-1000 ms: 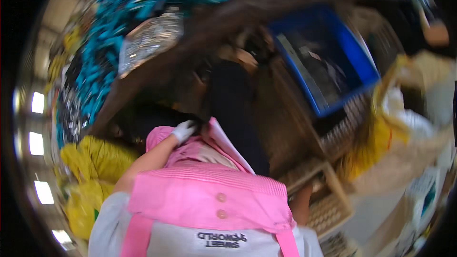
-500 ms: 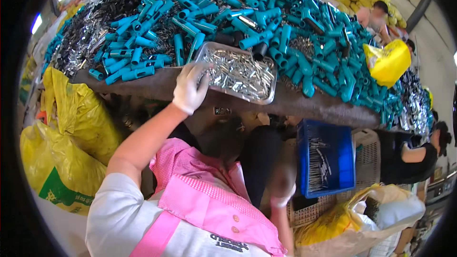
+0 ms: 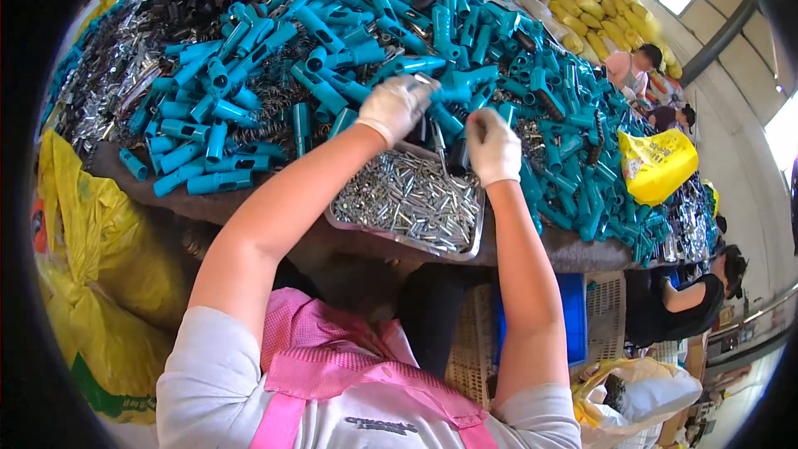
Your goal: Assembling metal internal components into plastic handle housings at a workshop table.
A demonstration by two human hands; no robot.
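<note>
Both my hands wear pale gloves and reach over the far rim of a tray (image 3: pixel 334 218) full of small silvery metal pins (image 3: pixel 407 199). My left hand (image 3: pixel 397 110) has its fingers bent over the teal plastic parts (image 3: pixel 332 50), beside a small shiny metal piece. Whether it grips that piece is hidden. Right of it, my right hand (image 3: pixel 496 148) is closed with thumb and fingertips together, next to a teal tube; what is in the pinch, if anything, is too small to make out. Dark cylinders stand between my hands at the tray's back edge.
Yellow sacks (image 3: pixel 100 274) stand at my left. Below the table edge at right are a blue crate (image 3: pixel 575 308) and pale baskets (image 3: pixel 605 316). A yellow bag (image 3: pixel 657 165) lies on the pile. Other people sit at the right and far side.
My left hand has left the tray's left rim and gone over the teal parts. My right hand has risen from beside the blue crate to the pile. The view has shifted.
</note>
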